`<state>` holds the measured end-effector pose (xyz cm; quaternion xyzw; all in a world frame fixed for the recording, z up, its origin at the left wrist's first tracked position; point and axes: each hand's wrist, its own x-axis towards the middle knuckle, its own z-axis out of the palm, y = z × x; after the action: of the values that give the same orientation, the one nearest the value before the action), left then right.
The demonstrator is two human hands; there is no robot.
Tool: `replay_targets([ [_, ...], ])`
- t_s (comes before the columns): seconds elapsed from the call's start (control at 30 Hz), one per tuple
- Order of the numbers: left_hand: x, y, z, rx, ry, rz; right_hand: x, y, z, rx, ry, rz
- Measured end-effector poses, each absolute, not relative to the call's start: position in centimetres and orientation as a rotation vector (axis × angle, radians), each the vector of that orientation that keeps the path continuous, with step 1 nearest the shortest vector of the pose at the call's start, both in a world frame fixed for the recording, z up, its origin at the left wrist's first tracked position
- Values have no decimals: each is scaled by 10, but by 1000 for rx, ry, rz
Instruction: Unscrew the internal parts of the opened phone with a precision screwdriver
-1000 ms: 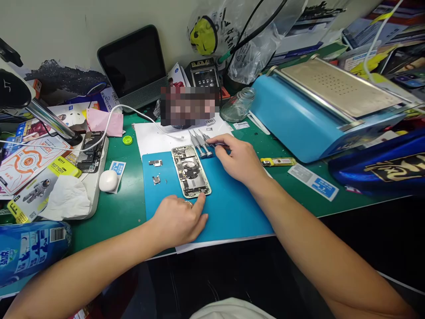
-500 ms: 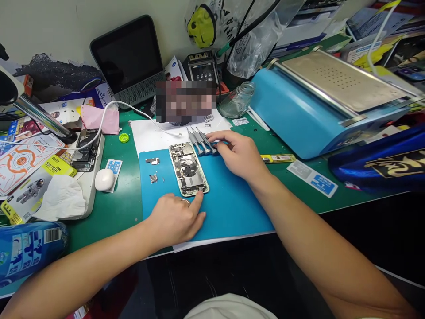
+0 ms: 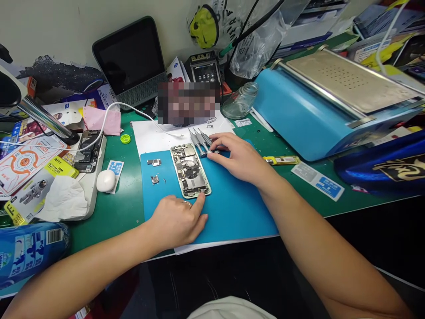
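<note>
An opened phone (image 3: pixel 191 170) lies on the blue mat (image 3: pixel 239 208), its inner parts exposed. My left hand (image 3: pixel 179 221) rests in front of it, index finger stretched onto the phone's lower right corner, thumb apart, other fingers curled. Several grey screwdrivers (image 3: pixel 199 141) lie side by side beyond the phone's upper right. My right hand (image 3: pixel 237 157) reaches over them from the right, thumb and fingers closed about the handle of the rightmost one, which is partly hidden. Left of the phone sit a small metal-covered part (image 3: pixel 154 162) and another small part (image 3: pixel 155 180).
A white earbud case (image 3: pixel 106 181) and a second opened phone (image 3: pixel 89 150) are on the left. A blue machine with a metal plate (image 3: pixel 305 110) stands at the right. Behind are a glass jar (image 3: pixel 241 99) and a dark screen (image 3: pixel 131 57). A yellow cutter (image 3: pixel 282 160) lies near my right forearm.
My right hand's thumb and fingertips have shifted slightly down along the screwdriver handles. My left finger stays on the phone. The whole view has shifted a little.
</note>
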<state>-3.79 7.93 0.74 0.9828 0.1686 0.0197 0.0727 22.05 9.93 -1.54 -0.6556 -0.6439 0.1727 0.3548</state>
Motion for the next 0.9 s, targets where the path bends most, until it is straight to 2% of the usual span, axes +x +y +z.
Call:
replay_targets([
  [0.5,-39,79,6,2958,508,58,216,102,0,-1169,-991,678],
  [0.77,-39,80,6,2948,505,44,226,102,13,-1041,-763,740],
  [0.9,-38,80,7,2952,506,40,220,99,13,-1032,-862,736],
])
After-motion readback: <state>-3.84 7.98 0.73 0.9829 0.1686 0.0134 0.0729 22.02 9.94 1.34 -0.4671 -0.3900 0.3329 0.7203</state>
